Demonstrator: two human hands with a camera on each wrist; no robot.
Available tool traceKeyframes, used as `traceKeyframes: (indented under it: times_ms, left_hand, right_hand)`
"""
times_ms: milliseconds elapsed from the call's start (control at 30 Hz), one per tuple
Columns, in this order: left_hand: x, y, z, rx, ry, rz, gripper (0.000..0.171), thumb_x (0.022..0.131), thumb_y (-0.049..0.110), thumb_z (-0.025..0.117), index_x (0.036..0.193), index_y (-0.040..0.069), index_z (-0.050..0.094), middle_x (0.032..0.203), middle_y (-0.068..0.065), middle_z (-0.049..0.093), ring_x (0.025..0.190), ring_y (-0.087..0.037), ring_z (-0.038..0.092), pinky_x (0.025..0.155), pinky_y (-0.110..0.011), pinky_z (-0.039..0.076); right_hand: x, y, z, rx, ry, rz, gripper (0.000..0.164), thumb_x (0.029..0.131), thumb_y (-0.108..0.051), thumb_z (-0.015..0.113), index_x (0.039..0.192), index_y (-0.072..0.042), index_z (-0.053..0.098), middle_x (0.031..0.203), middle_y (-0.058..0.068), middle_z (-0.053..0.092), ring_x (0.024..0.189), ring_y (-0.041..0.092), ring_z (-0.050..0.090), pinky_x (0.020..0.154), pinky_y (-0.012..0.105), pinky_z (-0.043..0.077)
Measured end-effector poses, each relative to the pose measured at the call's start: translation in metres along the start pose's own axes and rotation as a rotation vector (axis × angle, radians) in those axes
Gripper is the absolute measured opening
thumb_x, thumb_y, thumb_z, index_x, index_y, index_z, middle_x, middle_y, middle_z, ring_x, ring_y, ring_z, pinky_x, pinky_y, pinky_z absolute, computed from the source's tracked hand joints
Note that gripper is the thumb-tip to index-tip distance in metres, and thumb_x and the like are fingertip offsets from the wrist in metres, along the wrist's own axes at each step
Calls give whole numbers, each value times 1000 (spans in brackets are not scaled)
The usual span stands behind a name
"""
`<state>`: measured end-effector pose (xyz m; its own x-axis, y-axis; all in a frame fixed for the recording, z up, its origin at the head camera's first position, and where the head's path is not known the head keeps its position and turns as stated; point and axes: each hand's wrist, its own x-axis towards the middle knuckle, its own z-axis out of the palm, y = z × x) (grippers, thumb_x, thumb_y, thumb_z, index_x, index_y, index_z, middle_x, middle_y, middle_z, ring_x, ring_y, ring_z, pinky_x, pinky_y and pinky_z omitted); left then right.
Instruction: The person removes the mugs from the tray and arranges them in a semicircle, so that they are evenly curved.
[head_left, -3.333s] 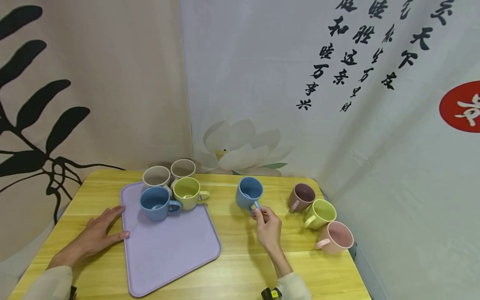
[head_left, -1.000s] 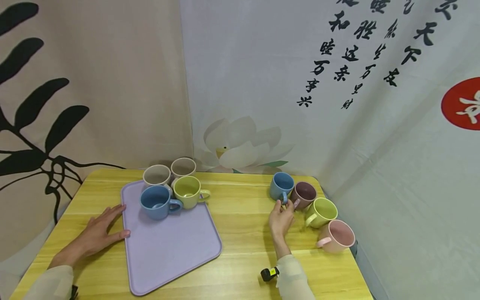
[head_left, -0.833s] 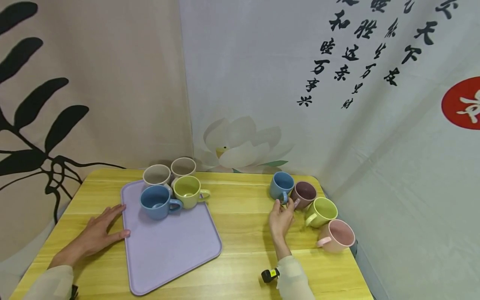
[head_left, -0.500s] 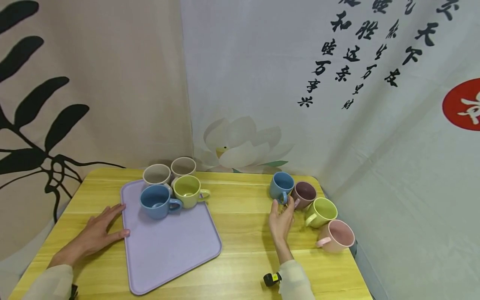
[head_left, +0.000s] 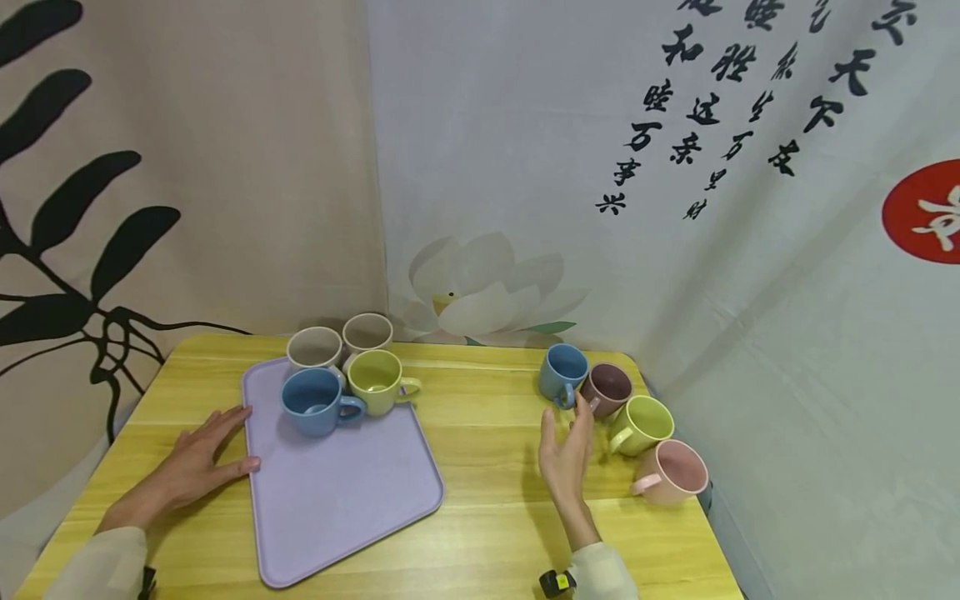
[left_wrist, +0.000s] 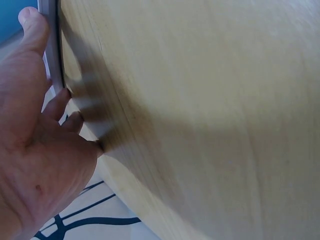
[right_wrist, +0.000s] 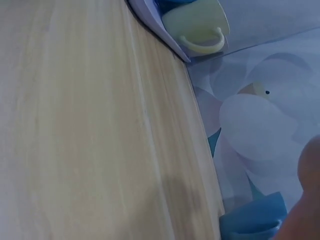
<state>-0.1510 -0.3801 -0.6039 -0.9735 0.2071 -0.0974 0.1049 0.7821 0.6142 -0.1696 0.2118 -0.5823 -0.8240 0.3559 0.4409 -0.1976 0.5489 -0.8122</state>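
My left hand (head_left: 191,467) rests with spread fingers against the left rim of a lavender tray (head_left: 345,508); the left wrist view shows its thumb and fingers along that rim. On the tray's far part stand a blue mug (head_left: 313,404) and a yellow-green mug (head_left: 377,382). Two pale grey mugs (head_left: 313,348) are close behind them. At the right, my right hand (head_left: 564,454) has its fingers parted just in front of another blue mug (head_left: 562,372), whose handle points toward it. Nothing is held in that hand. Whether a fingertip still touches the handle I cannot tell.
Beside the right blue mug, a purple-brown mug (head_left: 607,390), a lime mug (head_left: 642,423) and a pink mug (head_left: 671,473) line the table's right edge. The wooden table (head_left: 480,492) ends at a printed cloth backdrop (head_left: 510,167).
The right hand carried the blue mug by its handle to the right, set it down beside the purple-brown mug, then let go and drew slightly back. The left hand stayed put.
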Motion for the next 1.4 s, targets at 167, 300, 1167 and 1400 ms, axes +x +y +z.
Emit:
traceKeyframes:
  times_ms: [167,300,1167,1400]
  left_hand:
    - [0,0,-1,13,10,7,102,105,46,80,177,1,24,179,-43,22,164,-74,11,122,-98,2]
    - [0,-1,-1,14,6,6,102,104,47,80,177,1,24,179,-43,22,164,-75,11,122,-98,3]
    - [3,-2,-1,2,-4,-2,104,104,49,80,176,0,24,179,-43,21,163,-76,10,122,-98,1]
    - [1,-2,0,-8,-4,-1,104,104,50,80,176,0,24,179,-44,21,163,-76,9,122,-98,1]
  right_hand:
    - [-3,-8,4,-23,-26,-144,67,108,-12,75,166,4,45,169,33,50,156,52,50,122,72,48]
    - [-7,-18,9,-12,-93,-175,70,108,-17,76,168,2,43,173,32,45,160,51,47,126,70,45]
    - [-13,-67,78,57,-662,-136,82,106,-46,77,174,-23,38,186,7,29,173,41,33,136,71,36]
    - [-12,-70,98,30,-737,-163,84,105,-46,78,175,-24,37,185,8,33,171,38,38,138,65,37]
